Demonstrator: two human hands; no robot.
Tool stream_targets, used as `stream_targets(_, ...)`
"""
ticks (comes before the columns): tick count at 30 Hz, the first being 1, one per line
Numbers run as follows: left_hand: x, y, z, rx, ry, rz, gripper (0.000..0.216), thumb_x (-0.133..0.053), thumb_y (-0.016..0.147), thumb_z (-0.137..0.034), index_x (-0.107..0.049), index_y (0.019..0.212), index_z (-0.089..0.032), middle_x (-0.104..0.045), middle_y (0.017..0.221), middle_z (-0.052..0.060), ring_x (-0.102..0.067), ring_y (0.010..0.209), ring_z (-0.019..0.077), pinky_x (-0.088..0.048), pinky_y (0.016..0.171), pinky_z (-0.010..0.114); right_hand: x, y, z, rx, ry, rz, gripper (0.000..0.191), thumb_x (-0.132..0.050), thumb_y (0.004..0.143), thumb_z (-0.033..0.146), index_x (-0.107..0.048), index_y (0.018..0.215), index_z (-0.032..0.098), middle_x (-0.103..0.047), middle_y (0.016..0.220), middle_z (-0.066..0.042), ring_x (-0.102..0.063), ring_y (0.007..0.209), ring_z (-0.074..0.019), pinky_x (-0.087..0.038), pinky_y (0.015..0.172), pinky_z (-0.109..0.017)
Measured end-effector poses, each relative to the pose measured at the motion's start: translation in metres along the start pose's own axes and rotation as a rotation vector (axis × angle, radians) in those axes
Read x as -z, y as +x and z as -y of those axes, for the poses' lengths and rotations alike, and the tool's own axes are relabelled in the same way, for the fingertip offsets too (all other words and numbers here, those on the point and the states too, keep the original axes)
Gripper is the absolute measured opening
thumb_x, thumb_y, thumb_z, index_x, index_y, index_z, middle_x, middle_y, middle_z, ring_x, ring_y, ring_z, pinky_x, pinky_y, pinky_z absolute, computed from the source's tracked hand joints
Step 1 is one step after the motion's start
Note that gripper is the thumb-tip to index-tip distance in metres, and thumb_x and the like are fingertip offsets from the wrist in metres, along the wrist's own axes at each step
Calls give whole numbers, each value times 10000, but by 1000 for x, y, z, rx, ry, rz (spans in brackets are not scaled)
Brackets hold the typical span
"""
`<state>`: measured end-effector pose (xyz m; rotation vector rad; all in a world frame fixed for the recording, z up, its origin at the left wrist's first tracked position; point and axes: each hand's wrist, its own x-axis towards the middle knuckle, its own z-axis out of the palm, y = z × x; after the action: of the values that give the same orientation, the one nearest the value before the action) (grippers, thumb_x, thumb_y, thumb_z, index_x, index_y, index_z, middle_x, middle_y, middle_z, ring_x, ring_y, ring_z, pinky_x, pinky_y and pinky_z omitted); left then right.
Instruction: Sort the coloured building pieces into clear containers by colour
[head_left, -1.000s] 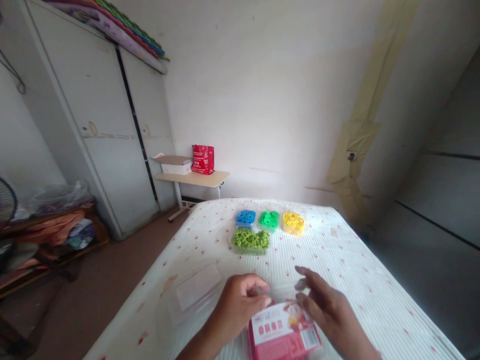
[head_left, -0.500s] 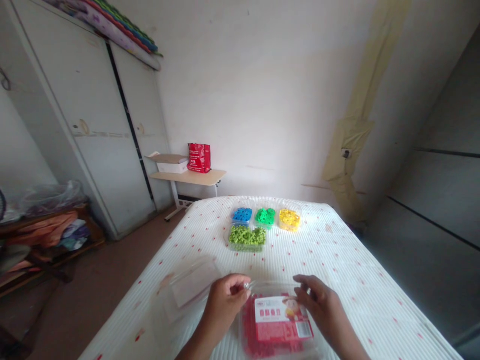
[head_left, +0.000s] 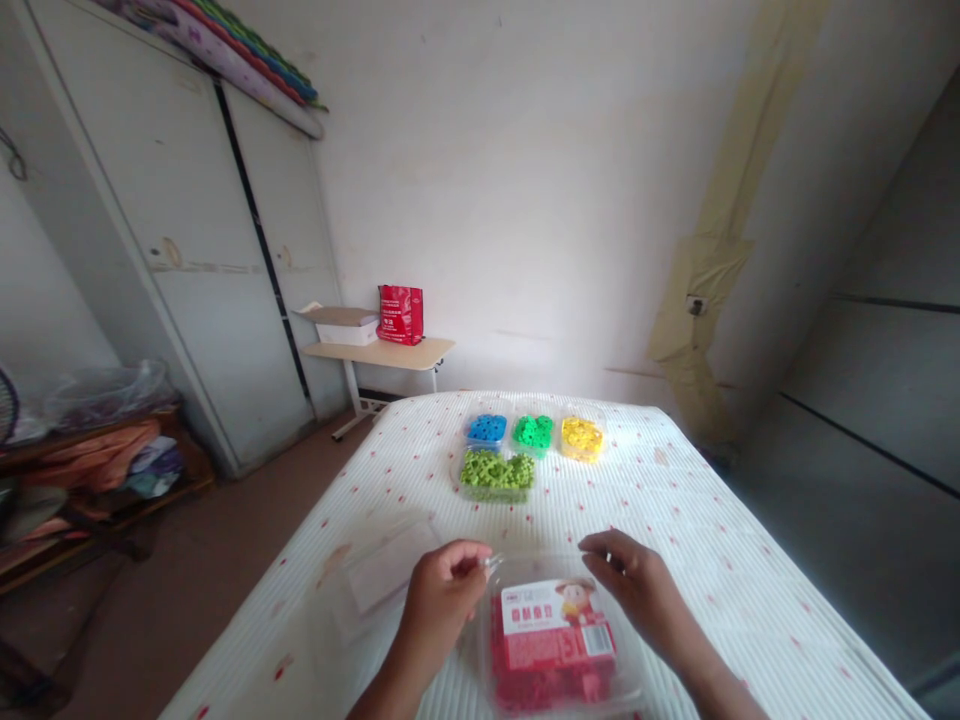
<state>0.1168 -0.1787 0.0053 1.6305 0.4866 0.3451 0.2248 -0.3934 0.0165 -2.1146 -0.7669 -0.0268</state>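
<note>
A clear plastic box [head_left: 559, 685] with red pieces inside sits on the table in front of me. Its lid carries a white and red label [head_left: 559, 622] with a cartoon figure and a barcode. My left hand [head_left: 446, 595] pinches the far left corner of the lid between thumb and fingers. At the far right corner, my right hand [head_left: 637, 580] has its fingers stretched forward, with a gap between thumb and forefinger. Its fingertips are by the rim; firm contact there is unclear. A clear empty-looking plastic container [head_left: 345, 600] with a pale label lies left of my left hand.
Farther along the patterned tablecloth [head_left: 622, 500] stand clear boxes of blue pieces [head_left: 486, 430], green pieces [head_left: 532, 434], yellow pieces [head_left: 581, 438] and light-green pieces [head_left: 496, 472]. Behind, a small side table [head_left: 420, 352] bears a red bag [head_left: 400, 315] and a white box [head_left: 349, 330].
The box of red pieces has turned slightly, its label shifting left and up. My right hand has moved a little up and left; my left hand has shifted slightly left and up at the corner.
</note>
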Motion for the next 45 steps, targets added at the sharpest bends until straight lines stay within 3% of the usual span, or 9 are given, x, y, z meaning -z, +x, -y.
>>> stream_targets(3,-4,-1,16,-91,179,-49,254,-528,642,-244,-677,800,-112,-625,579,11,-513,428,103,-390,411,198,-8,-1,-11,-1,-25,15,206,-494,796,315,-664,784,200,-663,789,-43,-594,673,-148,-461,708,-268)
stream_targets(8,-6,-3,20,-292,445,-120,235,-482,681,-165,-695,782,-160,-699,743,52,-638,699,166,-479,671,250,-10,-4,-13,-34,-4,51,209,-489,799,313,-665,768,206,-649,775,-34,-578,672,-150,-448,655,-260)
stream_targets(15,-4,-7,21,-399,770,-113,268,-451,687,-89,-670,810,-182,-688,764,41,-637,715,165,-466,672,247,-11,-5,-11,-70,54,92,195,-491,799,310,-652,777,201,-654,788,-29,-589,720,-162,-438,663,-253)
stream_targets(22,-7,-11,28,-389,805,-74,321,-414,737,-96,-652,938,-178,-704,854,56,-659,776,177,-486,707,263,-10,-3,-15,-115,114,108,220,-495,782,337,-659,757,192,-651,712,-13,-577,663,-156,-432,609,-242)
stream_targets(45,-10,-13,36,-426,641,-169,269,-466,719,-183,-668,896,-168,-708,721,41,-652,616,145,-510,612,208,-17,-8,-24,-250,480,161,297,-586,717,462,-571,730,166,-463,569,54,-354,482,-64,-282,442,-193)
